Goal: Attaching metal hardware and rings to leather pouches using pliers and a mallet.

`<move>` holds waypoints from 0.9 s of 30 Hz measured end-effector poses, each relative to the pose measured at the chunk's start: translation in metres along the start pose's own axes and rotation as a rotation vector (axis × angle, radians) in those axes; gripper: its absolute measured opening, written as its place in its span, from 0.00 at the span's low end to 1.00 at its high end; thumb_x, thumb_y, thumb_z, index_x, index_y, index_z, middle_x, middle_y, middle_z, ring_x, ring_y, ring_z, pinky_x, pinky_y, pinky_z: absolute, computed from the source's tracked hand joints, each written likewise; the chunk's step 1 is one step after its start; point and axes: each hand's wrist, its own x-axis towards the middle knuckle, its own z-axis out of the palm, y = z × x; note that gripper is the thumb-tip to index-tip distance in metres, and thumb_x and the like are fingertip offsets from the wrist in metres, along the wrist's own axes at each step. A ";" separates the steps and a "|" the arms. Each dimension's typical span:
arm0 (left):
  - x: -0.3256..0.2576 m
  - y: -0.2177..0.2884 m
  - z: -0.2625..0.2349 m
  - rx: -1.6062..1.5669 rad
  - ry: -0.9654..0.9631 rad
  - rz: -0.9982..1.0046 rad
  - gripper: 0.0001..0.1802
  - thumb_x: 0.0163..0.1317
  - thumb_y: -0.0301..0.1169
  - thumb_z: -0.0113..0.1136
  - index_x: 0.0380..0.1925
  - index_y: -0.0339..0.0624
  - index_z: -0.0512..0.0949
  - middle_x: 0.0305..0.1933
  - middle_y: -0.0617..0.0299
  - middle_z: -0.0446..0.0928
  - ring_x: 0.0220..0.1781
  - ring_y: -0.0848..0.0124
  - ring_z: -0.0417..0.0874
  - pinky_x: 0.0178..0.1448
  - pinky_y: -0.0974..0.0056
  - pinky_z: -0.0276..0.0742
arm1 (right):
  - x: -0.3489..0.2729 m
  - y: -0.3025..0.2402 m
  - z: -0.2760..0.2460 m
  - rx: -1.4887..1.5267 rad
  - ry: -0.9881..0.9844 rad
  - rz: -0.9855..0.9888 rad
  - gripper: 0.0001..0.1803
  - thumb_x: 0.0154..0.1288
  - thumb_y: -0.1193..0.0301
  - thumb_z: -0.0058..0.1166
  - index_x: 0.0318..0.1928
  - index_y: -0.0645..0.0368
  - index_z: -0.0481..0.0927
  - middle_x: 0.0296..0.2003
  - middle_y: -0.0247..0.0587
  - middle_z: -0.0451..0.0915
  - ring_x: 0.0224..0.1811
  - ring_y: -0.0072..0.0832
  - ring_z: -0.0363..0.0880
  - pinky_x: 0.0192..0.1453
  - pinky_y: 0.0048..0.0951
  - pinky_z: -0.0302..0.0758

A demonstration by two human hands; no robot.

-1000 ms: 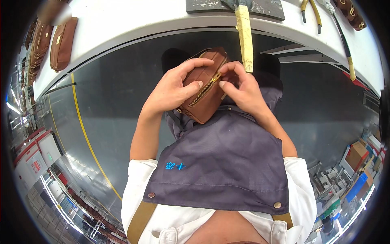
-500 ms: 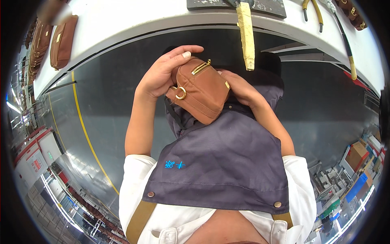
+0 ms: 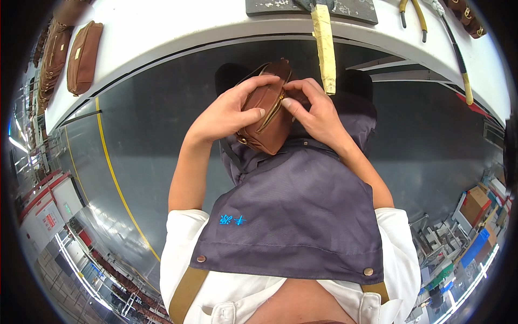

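Head view: your left fingers point(image 3: 252, 116) clamp the brown bag point(image 3: 271, 137), best held taut, while right fingers point(image 3: 298, 109) pinch its zipper pull point(image 3: 281, 97).

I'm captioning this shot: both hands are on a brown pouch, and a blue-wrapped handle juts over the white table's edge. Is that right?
Not quite: the head view shows the handle wrapped in yellow, not blue. The left hand and right hand are indeed on the brown pouch.
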 end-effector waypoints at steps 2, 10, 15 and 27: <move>-0.003 0.003 0.002 0.229 0.029 0.070 0.34 0.61 0.19 0.57 0.69 0.32 0.62 0.66 0.53 0.71 0.69 0.68 0.71 0.72 0.64 0.66 | 0.003 -0.015 -0.005 0.019 -0.078 0.082 0.16 0.65 0.67 0.64 0.48 0.62 0.77 0.39 0.39 0.77 0.39 0.27 0.78 0.44 0.28 0.77; -0.024 0.015 0.021 0.486 0.140 0.073 0.37 0.57 0.25 0.65 0.68 0.42 0.67 0.59 0.50 0.80 0.58 0.62 0.83 0.63 0.62 0.76 | 0.007 -0.033 -0.022 -0.074 -0.446 0.063 0.15 0.67 0.66 0.62 0.31 0.62 0.71 0.25 0.40 0.73 0.28 0.30 0.72 0.33 0.33 0.71; -0.042 0.018 0.031 0.436 0.290 0.107 0.38 0.56 0.24 0.64 0.69 0.41 0.66 0.62 0.50 0.77 0.62 0.63 0.80 0.67 0.63 0.71 | 0.012 -0.038 -0.028 -0.010 -0.346 -0.131 0.09 0.70 0.69 0.57 0.37 0.63 0.79 0.28 0.47 0.77 0.29 0.39 0.76 0.37 0.34 0.74; -0.045 0.008 0.057 0.174 0.507 0.110 0.29 0.55 0.25 0.68 0.58 0.33 0.75 0.48 0.58 0.83 0.50 0.71 0.83 0.56 0.65 0.77 | 0.016 -0.061 -0.027 -0.268 -0.158 -0.530 0.06 0.62 0.75 0.63 0.38 0.61 0.82 0.32 0.38 0.81 0.33 0.36 0.78 0.38 0.33 0.76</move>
